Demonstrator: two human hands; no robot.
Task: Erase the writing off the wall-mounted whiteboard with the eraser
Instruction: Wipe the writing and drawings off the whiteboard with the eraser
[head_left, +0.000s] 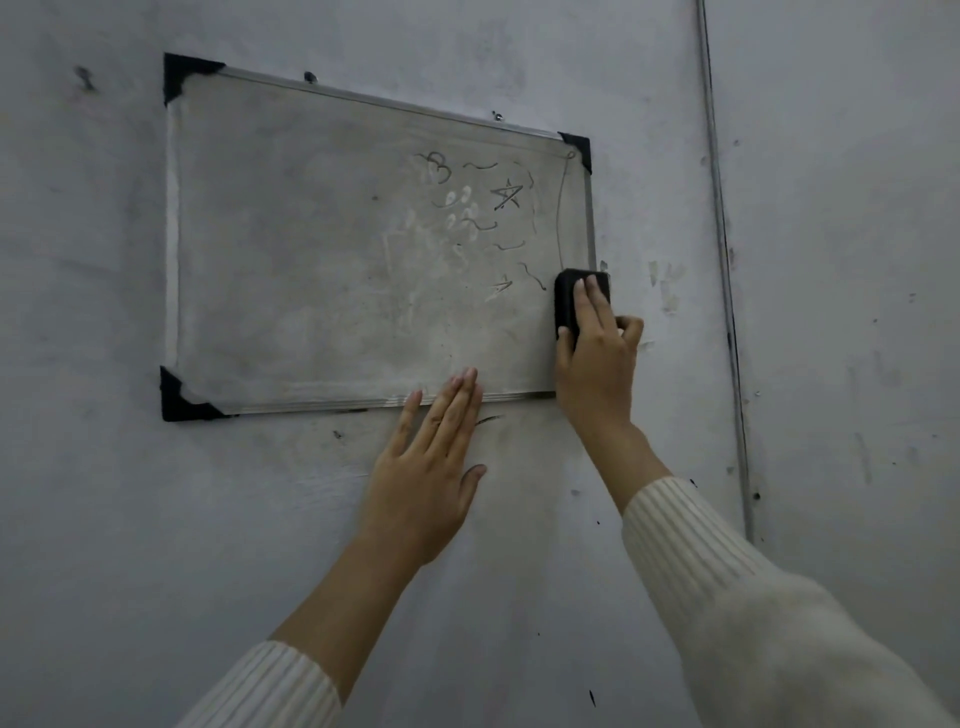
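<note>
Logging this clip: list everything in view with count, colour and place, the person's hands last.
whiteboard: one, smudged grey with silver frame, centre left
corner caps: three visible, black, on its corners; fourth hidden
writing: several squiggles and stars, dark, its right half
eraser: one, black, at its right edge
conduit: one, grey, vertical, right of the board
wall: one, grey, stained, behind everything
sleeves: two, cream ribbed, on the forearms
left hand: one, flat, fingertips over the bottom frame
right hand: one, grips the eraser
</note>
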